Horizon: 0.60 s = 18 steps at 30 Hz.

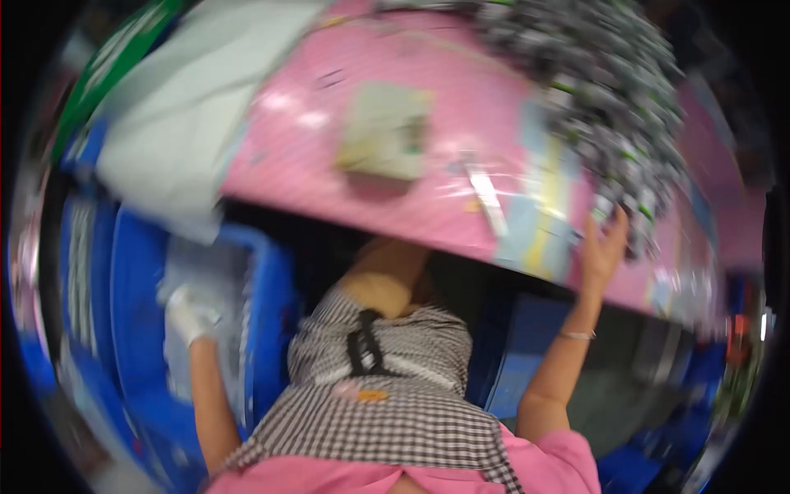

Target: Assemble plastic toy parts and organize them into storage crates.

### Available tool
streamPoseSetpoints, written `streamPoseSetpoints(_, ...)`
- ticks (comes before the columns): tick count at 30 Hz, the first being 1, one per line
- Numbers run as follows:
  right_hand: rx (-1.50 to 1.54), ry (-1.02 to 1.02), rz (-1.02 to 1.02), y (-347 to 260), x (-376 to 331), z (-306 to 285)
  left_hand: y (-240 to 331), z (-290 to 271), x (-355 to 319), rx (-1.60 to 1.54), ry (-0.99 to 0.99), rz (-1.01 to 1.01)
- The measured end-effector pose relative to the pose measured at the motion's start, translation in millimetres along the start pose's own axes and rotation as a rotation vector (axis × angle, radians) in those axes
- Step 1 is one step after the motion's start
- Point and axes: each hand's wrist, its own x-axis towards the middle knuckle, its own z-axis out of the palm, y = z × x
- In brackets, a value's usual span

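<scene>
The heap of small grey, black and white packets, flecked with green, spreads over the pink table from about twelve o'clock to three o'clock in the view, its lower edge spilling toward the table's near rim; the blur hides single pieces. The right hand touches that lower edge with fingers spread upward. At about nine o'clock, a blue plastic crate stands below the table, holding pale, crumpled material. The left hand, in a white glove, rests on it.

Factory packing workstation; pink worktable, heap of small grey parts, blue plastic crates beside it
</scene>
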Motion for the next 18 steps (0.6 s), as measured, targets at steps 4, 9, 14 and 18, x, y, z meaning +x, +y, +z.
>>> streamPoseSetpoints(4,-0.192,-0.124,-0.111,46.6,9.3,-36.6,-111.5,-29.7,20.0,-0.190,0.315,-0.120)
streamPoseSetpoints(9,-0.077,-0.036,-0.087,189.9,40.1,-59.4,-161.0,-140.9,-49.5,0.373,0.639,-0.097)
streamPoseSetpoints(14,0.340,0.177,-0.084,-62.6,-45.4,-29.3,-232.8,-180.3,-80.8,0.368,0.388,-0.540)
streamPoseSetpoints(18,0.262,-0.086,-0.424,-102.3,-41.8,-7.9,-290.8,-182.4,-59.7,0.228,0.378,-0.612)
